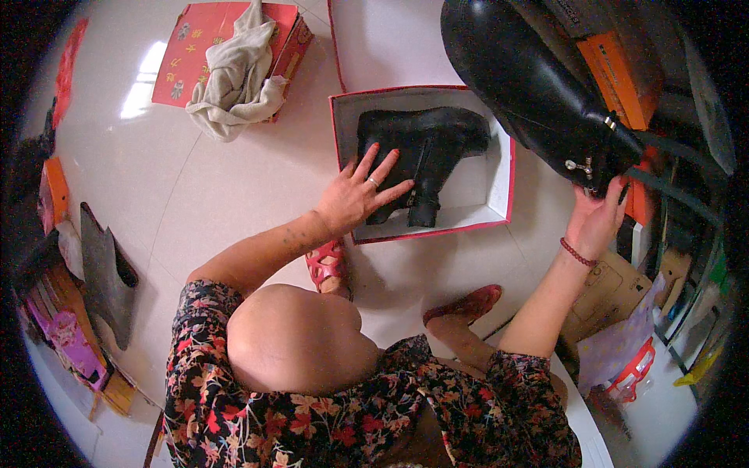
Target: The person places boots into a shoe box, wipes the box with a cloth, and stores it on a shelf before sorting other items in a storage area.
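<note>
My left hand (366,190) rests with spread fingers on a pair of black ankle boots (418,140) lying in an open shoebox (509,181) with red edges and a pale inside. At the right, my right hand (597,210) grips the zipper end of a black leather bag (521,76) with metal fittings; part of the bag reaches past the box's upper right corner. Part of the right fingers is hidden by the bag. The box's open lid (392,41), pale inside, lies behind it.
A red box (193,52) with a crumpled beige cloth (234,76) on it stands at the upper left. Orange boxes (620,82) and a cardboard box (608,292) line the right side. A grey item (105,281) and stacked things lie at the left.
</note>
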Available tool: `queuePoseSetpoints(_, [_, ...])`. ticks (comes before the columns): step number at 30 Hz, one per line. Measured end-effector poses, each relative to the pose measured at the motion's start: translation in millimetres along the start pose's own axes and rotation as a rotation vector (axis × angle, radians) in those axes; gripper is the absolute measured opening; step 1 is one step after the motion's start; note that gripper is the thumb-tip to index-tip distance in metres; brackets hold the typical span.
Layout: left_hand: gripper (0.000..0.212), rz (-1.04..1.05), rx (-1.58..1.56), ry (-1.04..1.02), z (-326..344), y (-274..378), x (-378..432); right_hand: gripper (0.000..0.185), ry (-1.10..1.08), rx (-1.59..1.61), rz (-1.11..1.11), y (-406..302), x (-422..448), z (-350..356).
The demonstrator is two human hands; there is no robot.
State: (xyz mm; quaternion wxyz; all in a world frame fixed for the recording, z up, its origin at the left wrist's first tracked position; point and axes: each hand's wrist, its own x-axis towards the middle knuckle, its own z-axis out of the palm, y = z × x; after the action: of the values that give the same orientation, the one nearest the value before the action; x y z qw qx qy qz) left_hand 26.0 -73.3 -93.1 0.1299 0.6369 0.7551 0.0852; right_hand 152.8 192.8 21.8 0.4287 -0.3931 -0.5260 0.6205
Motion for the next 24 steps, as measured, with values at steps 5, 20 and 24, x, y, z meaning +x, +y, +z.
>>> queuePoseSetpoints(5, [0.059, -0.027, -0.100, 0.045, -8, -3, 5, 0.044, -0.014, 0.011, -0.012, 0, -3, -1])
queuePoseSetpoints(20, [0.073, -0.256, -0.535, 0.220, -20, -15, 9, 0.043, -0.013, 0.058, 0.014, -2, -4, 1])
queuePoseSetpoints(24, [0.072, -0.251, -0.579, 0.271, -13, -18, 10, 0.044, -0.034, 0.050, 0.020, -2, -5, 0])
